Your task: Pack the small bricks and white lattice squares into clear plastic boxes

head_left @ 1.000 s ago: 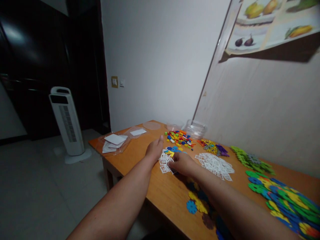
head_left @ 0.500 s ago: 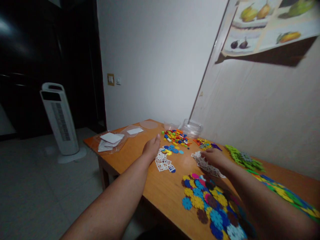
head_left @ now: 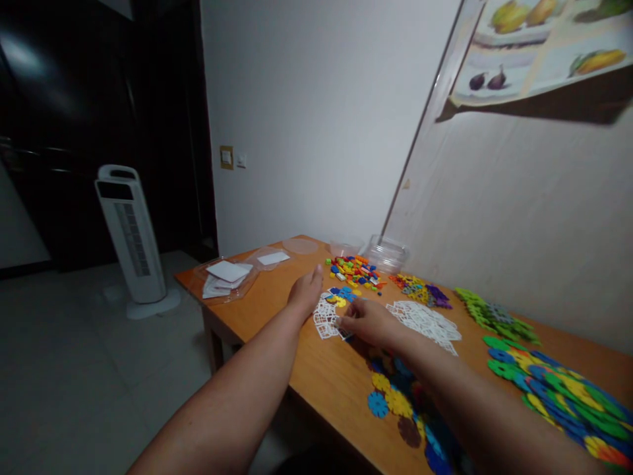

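My left hand (head_left: 305, 291) stands on its edge on the table, thumb stretched up and the other fingers mostly hidden. It is beside a curved group of white plastic lattice pieces (head_left: 325, 322). My right hand (head_left: 368, 321) reaches over the near end of that group, fingertips pinched on what looks like a white lattice piece, mostly covered by the fingers. Blue and yellow discs (head_left: 342, 295) lie just beyond the group. To the right is a larger pile of white lattice pieces (head_left: 425, 323). Notched plastic discs (head_left: 395, 401) in several colours spread under my right forearm.
Small coloured blocks (head_left: 353, 270), clear containers (head_left: 388, 254), orange and purple pieces (head_left: 420, 290), green pieces (head_left: 494, 315) and large discs (head_left: 558, 382) lie along the table (head_left: 277, 330). White cards (head_left: 227, 272) rest in a clear tray at left. A tower fan (head_left: 131, 237) stands on the floor.
My right hand has moved left from the larger white pile to the curved group near my left hand. The left hand stays in place. The view has shifted slightly.
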Available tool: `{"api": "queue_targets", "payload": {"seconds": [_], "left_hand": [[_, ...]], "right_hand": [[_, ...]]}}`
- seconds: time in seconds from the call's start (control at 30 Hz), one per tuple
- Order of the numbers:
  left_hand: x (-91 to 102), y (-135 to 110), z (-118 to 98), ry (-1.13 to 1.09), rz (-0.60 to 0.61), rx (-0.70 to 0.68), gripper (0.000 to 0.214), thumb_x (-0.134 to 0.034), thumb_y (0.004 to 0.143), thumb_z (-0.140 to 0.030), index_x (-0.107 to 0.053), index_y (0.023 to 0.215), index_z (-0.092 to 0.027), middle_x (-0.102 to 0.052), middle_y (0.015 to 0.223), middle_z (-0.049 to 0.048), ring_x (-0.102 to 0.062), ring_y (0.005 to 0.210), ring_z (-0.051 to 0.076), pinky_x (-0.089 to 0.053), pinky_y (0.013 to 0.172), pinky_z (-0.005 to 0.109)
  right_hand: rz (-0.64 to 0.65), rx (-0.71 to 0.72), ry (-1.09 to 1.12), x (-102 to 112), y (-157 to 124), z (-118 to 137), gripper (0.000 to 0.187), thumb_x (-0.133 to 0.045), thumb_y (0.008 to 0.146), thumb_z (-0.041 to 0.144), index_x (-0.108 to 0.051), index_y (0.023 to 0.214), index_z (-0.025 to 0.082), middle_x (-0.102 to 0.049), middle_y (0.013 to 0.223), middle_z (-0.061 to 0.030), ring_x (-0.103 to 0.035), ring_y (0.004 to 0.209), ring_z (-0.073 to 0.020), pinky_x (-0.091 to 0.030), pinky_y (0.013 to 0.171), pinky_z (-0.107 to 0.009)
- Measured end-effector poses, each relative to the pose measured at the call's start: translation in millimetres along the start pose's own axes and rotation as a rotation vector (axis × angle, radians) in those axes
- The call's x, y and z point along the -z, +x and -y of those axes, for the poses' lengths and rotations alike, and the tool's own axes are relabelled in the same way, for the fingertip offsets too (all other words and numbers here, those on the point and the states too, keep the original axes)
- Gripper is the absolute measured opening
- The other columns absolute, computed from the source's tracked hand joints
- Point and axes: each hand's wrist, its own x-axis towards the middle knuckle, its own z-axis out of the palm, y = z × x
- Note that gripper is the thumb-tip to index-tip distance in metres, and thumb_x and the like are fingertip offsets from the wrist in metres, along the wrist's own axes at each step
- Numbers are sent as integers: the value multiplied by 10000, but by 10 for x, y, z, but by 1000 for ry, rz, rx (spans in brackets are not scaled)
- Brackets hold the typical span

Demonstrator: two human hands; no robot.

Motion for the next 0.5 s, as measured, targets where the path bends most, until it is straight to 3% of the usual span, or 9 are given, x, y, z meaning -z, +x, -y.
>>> {"api": "queue_targets", "payload": {"seconds": [0.17,0.33,0.43,0.5], "left_hand": [[-5,16,11,-11,-3,0,675,-291,933,-671,-726,967,-156,-755,935,140,-710,888,254,-521,749,309],[-23,35,22,0,-7,-5,679,-270,936,-673,-718,957,-163,-754,926,135,-706,885,249,-516,733,301],[-25,34,28,6,-9,-14,697,-244,939,-678,-711,952,-161,-751,924,135,-704,872,238,-510,727,293],[-25,29,30,12,-9,-21,710,-228,943,-677,-707,954,-153,-748,920,134,-702,850,231,-505,722,293]], "right_hand": [[21,3,-73,-92,93,148,245,-698,742,433,-666,774,193,-679,739,-35,-575,651,-142,-309,543,-243],[-33,-56,92,-156,155,113,169,-738,706,303,-637,753,176,-633,668,9,-531,609,-109,-306,519,-216],[-62,-99,154,-113,147,27,114,-670,805,264,-645,778,157,-628,672,7,-547,622,-108,-361,531,-207],[-87,-150,173,-17,112,-72,168,-614,890,298,-669,892,139,-670,796,-26,-604,699,-134,-458,598,-234]]}}
